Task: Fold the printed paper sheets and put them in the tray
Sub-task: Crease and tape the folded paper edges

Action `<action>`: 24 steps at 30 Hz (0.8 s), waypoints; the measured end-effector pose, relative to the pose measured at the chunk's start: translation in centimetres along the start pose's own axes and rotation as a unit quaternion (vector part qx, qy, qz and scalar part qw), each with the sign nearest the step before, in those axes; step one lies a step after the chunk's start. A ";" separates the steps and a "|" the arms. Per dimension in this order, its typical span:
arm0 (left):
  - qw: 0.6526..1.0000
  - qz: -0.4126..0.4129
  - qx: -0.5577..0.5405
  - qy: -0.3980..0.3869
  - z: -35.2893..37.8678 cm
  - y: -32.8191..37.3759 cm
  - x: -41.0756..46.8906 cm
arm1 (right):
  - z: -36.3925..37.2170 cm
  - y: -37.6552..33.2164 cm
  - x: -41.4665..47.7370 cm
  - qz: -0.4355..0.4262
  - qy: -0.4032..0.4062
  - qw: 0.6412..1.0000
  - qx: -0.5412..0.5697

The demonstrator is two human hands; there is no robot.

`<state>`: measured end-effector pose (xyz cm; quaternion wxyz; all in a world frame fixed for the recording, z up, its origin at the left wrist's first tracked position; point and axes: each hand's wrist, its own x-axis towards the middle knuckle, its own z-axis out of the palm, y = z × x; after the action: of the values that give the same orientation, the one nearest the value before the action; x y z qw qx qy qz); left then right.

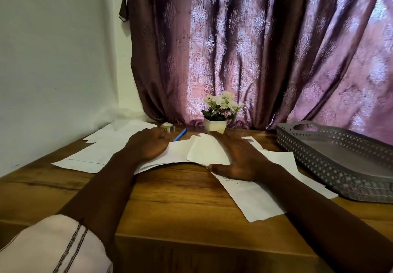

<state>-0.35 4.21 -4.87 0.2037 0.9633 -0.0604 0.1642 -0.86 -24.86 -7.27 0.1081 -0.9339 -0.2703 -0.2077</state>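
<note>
A white sheet (180, 152) lies on the wooden table (174, 194) between my hands, with a bent-up flap (207, 149) at its right part. My left hand (148, 143) rests flat on the sheet's left side, fingers together. My right hand (236, 157) lies spread over the flap's right side, thumb at the near edge. Under my right hand another printed sheet (253, 198) stretches toward me. More sheets (102, 149) are spread at the left. The grey perforated tray (340, 160) stands at the right, with nothing visible in it.
A small white pot of white flowers (217, 113) stands at the table's back, in front of a purple curtain (265, 49). A blue pen (180, 134) and a small clear object (167, 127) lie behind my left hand. A white wall is at the left.
</note>
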 end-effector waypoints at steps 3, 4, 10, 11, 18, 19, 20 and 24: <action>0.999 0.012 0.032 -0.017 -0.1 0.1 0.0 | -0.1 -0.6 0.1 -0.013 -0.002 1.000 -0.013; 0.999 0.024 0.028 -0.028 0.1 0.3 0.0 | 0.0 -0.9 0.1 -0.017 -0.005 1.000 -0.021; 0.985 0.131 -0.111 0.013 1.8 1.5 0.0 | 0.2 -2.7 0.2 -0.039 -0.036 0.999 0.007; 0.986 0.127 -0.101 0.023 2.0 1.4 0.2 | 0.3 -2.7 0.2 -0.034 -0.045 0.998 0.014; 0.986 -0.069 0.041 0.145 0.5 -1.0 0.7 | 0.1 -2.8 0.0 -0.017 -0.046 0.998 0.034; 0.985 -0.114 0.064 0.115 0.3 -1.4 0.5 | 0.0 -2.9 0.0 -0.018 -0.040 0.998 0.034; 0.982 -0.147 0.084 0.078 0.2 -1.8 0.4 | 0.0 -2.9 0.0 -0.018 -0.034 0.999 0.032; 0.984 -0.169 0.061 0.018 0.2 -1.8 0.1 | -0.2 -3.0 -0.1 -0.027 0.000 0.999 0.025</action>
<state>0.16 5.73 -5.64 0.1709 0.9670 0.1173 0.1484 -2.61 -22.45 -6.89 0.1260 -0.9233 -0.3003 -0.2034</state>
